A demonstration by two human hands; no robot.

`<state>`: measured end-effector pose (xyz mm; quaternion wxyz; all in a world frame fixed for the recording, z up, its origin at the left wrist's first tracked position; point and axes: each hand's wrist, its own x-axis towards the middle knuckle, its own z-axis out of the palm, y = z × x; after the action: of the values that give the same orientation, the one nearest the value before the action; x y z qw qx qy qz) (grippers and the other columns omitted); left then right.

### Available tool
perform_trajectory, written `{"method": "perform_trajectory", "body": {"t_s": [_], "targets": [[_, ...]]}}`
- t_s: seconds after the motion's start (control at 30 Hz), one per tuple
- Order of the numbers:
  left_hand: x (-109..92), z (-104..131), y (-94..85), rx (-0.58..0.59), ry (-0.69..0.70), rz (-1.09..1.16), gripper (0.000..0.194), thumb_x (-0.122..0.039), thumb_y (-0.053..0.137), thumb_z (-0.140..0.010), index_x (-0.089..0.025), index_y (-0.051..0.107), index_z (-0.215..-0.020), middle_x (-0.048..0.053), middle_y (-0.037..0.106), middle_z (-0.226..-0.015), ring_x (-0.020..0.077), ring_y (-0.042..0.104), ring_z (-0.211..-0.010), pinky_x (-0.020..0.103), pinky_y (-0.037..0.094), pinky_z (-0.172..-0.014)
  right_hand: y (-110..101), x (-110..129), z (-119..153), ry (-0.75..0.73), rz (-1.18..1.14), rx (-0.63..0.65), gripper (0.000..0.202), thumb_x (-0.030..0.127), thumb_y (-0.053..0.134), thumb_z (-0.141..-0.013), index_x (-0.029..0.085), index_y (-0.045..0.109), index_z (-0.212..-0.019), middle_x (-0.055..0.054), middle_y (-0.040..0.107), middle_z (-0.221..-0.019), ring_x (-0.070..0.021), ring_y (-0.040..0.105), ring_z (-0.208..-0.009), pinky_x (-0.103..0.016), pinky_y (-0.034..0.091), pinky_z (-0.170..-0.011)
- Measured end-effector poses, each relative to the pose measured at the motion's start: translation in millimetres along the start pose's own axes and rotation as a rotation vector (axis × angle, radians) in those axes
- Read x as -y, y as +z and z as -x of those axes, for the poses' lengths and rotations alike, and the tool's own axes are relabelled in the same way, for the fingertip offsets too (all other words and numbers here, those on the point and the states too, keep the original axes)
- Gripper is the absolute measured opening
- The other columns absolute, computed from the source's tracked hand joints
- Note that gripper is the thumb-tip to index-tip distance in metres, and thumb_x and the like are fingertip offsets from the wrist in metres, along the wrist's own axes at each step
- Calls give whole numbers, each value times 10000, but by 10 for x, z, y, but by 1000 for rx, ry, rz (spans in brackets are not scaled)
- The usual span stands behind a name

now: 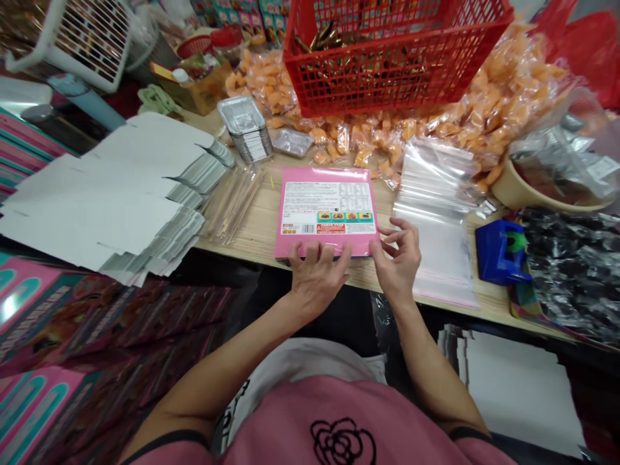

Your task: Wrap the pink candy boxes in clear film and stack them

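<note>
A pink box (329,210) with a white printed label lies flat on the wooden table (264,223), label side up, under a shiny clear film. My left hand (317,274) rests at its near edge with the fingers bent and spaced over the rim. At the near right corner is my right hand (397,258), its thumb touching the box side and its other fingers apart. Just right of the box lies a stack of clear plastic bags (433,226). Thin wooden sticks (235,200) in clear wrapping lie to the left.
A red basket (402,74) stands at the back among orange wrapped pieces (271,84). Flat white cartons (130,174) are stacked left. Foil trays (247,126) stand behind the box. A blue tape dispenser (498,252), a beige tub (542,187) and black wrapped pieces (576,278) are right.
</note>
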<state>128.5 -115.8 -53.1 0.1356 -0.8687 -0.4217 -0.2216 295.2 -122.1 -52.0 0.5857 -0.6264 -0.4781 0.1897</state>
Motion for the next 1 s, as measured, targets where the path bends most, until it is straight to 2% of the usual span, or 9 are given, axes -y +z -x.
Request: {"method": "perform_trajectory", "body": {"t_s": [0.13,0.23,0.37,0.5,0.6,0.67,0.77,0.9,1.0], "targets": [[7,22,-42,30,-16,32,586,-393,752,-821,-167,610,-1344,155,660,-1056,355,568,-1054,582,289,-1065,34,-91,-8,55,-72,-27,126,274,544,-862,238,424,-872,-153,532,-1368,-207,687,-1073,-341,605,-782],[79,103,-118,1,-21,87,684,-418,690,-865,-84,505,-1432,209,666,-1186,370,588,-1148,615,240,-1143,-52,-168,10,66,-98,-60,58,250,449,-902,231,475,-949,-147,570,-1331,-226,676,-1118,-430,588,-894],[154,245,-189,-78,-50,126,832,-458,613,-911,-47,293,-1560,296,508,-1474,433,408,-1438,675,121,-1200,-172,-65,226,-159,143,-132,305,287,469,-941,240,509,-1239,-181,513,-1439,-304,469,-1416,-614,357,-1164],[150,309,-169,1,7,126,714,-356,579,-936,-44,356,-1538,264,505,-1501,395,382,-1478,642,0,-1237,-67,65,487,-488,448,212,554,304,516,-948,256,391,-1486,-162,565,-1463,-348,430,-1458,-722,5,-1223],[266,370,-149,70,2,139,630,-298,564,-946,-133,408,-1533,195,528,-1506,365,442,-1447,639,-112,-1226,12,-30,534,-520,587,326,585,261,507,-973,272,361,-1540,-137,569,-1488,-326,500,-1417,-715,-86,-1213],[414,446,-142,68,-60,160,661,-297,577,-943,-177,373,-1560,184,509,-1524,366,441,-1450,653,-110,-1223,1,-167,524,-520,601,266,580,240,498,-984,278,371,-1548,-129,555,-1504,-306,496,-1426,-697,-54,-1229],[623,587,-117,42,-176,259,771,-338,629,-918,-199,293,-1598,197,441,-1573,383,394,-1478,651,-1,-1248,-77,-383,533,-489,492,140,597,251,521,-984,254,369,-1561,-146,544,-1512,-287,477,-1445,-637,137,-1257],[765,773,-41,-62,-421,639,1068,-441,763,-818,-201,115,-1633,224,311,-1638,364,411,-1472,555,272,-1238,-198,-534,588,-218,184,73,651,324,578,-968,248,343,-1570,-154,580,-1475,-277,541,-1393,-587,298,-1226],[843,880,10,-189,-616,905,1011,-455,732,-854,-264,113,-1629,183,203,-1684,333,343,-1515,507,315,-1225,-263,-499,574,-71,-12,-26,751,381,612,-945,252,262,-1597,-164,456,-1577,-287,459,-1458,-558,373,-1193]]}}
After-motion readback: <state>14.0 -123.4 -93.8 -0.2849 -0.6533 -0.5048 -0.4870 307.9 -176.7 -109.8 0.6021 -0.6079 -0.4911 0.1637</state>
